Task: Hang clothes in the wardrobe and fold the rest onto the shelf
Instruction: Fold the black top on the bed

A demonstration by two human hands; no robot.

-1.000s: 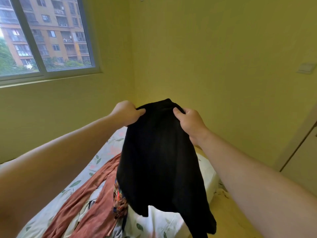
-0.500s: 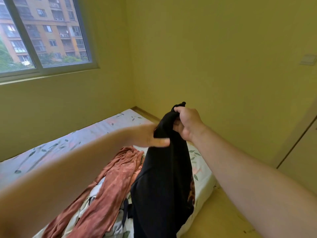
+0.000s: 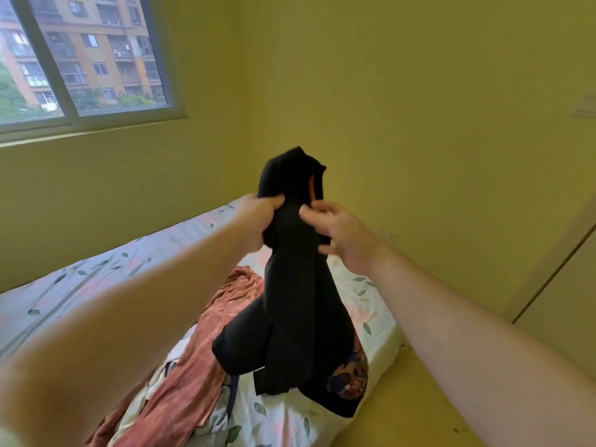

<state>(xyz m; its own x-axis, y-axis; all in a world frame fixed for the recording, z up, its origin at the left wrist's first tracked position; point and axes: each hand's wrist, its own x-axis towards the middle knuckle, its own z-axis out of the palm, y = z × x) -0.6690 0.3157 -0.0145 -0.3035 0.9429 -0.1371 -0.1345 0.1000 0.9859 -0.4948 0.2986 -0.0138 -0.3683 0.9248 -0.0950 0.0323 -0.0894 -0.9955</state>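
- Left forearm (image 3: 145, 301): bare all the way to the picture's edge, broad and blurred close to the camera.
- Right forearm (image 3: 451, 317): bare too, in sharper focus, smooth.
- Left hand (image 3: 258, 217): bare, slightly blurred.
- Right hand (image 3: 345, 237): bare; short-trimmed nail on one of the fingers (image 3: 319, 208).

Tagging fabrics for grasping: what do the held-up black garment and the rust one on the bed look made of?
Black garment: soft matte knit, possibly cotton; hangs in limp folds, no shine. Rust garment: looks velvety or crushed; mottled light and dark patches along its folds. Fibre can't be told.
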